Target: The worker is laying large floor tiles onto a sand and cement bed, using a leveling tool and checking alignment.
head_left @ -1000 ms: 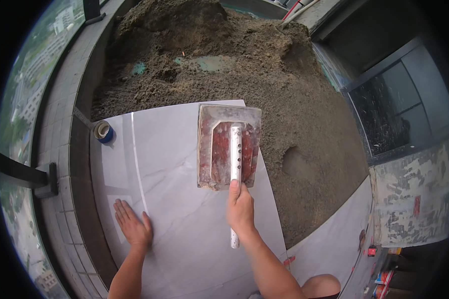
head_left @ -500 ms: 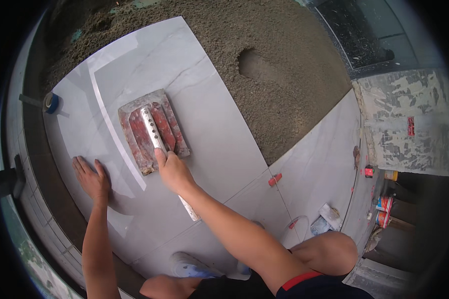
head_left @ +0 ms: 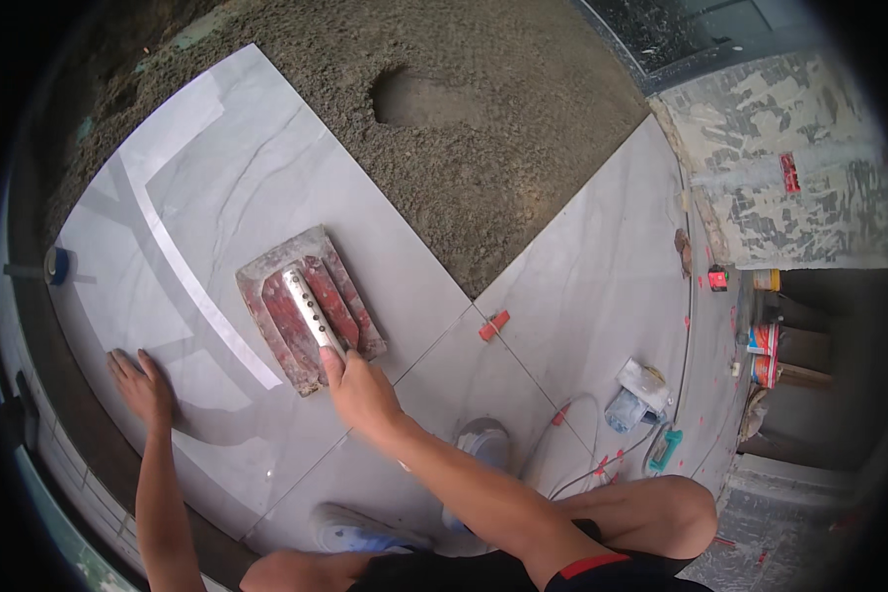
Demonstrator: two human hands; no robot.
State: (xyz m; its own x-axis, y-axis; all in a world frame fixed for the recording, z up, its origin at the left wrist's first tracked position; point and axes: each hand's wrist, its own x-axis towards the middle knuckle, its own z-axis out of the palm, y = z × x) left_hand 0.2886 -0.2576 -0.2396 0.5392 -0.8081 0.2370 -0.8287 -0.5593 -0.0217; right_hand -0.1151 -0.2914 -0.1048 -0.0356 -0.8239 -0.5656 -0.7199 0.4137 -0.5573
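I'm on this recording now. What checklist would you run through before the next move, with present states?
1. Right hand closed around the handle of the red-backed tool: ok.
2. Left hand on the large pale tile, apart from the tool: ok.
3. Blue roll at the tile's left edge, apart from the tool: ok.
4. Sandy bed even throughout: not ok; a hollow shows.
5. Tool's underside touching the tile: cannot tell from above.
6. Tile level: cannot tell.
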